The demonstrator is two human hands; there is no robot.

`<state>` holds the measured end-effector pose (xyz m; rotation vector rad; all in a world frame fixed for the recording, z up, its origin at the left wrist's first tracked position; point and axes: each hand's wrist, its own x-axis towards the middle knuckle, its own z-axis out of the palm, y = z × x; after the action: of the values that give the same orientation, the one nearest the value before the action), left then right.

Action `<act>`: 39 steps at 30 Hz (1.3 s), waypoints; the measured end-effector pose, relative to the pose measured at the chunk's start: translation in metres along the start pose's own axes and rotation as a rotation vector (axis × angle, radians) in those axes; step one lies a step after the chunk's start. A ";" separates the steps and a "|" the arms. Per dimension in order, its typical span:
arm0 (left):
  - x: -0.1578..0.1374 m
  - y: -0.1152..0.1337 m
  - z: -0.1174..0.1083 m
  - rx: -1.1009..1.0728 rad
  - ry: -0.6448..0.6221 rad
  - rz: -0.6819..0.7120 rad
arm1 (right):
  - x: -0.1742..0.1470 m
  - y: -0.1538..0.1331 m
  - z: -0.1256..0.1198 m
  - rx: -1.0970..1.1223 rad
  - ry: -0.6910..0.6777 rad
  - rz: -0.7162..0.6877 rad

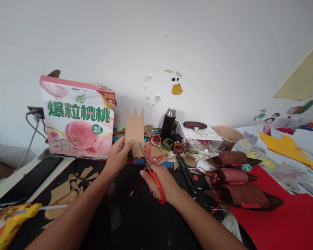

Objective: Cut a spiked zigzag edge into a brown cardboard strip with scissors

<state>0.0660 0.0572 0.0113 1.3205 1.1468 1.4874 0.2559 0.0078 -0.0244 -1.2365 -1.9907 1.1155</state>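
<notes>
My left hand [120,152] pinches a strip of brown cardboard [134,126] by its lower left side and keeps it upright. The strip's top edge is cut into several pointed teeth. In my right hand [163,180] are red-handled scissors [156,180], my fingers closed round the handles. Their tips reach up to the lower right edge of the cardboard; whether the blades touch it I cannot tell. Below both hands lies a black mat [135,222].
At left are a pink drink box [78,118], a phone [28,178], cardboard scraps [65,194] and a yellow glue gun [18,222]. A black flask [168,123], paint pots [168,144] and a utility knife [186,173] stand or lie ahead. Brown model boats [247,196] sit right.
</notes>
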 end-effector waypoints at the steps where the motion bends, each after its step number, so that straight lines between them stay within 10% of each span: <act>1: 0.000 0.001 0.000 -0.002 -0.001 -0.002 | 0.000 0.000 -0.001 -0.009 -0.007 -0.004; 39: -0.003 0.002 0.003 0.150 -0.103 -0.006 | -0.002 -0.009 -0.003 0.020 0.022 0.053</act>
<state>0.0689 0.0538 0.0122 1.4763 1.2125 1.3341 0.2545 0.0053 -0.0150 -1.2925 -1.9364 1.1400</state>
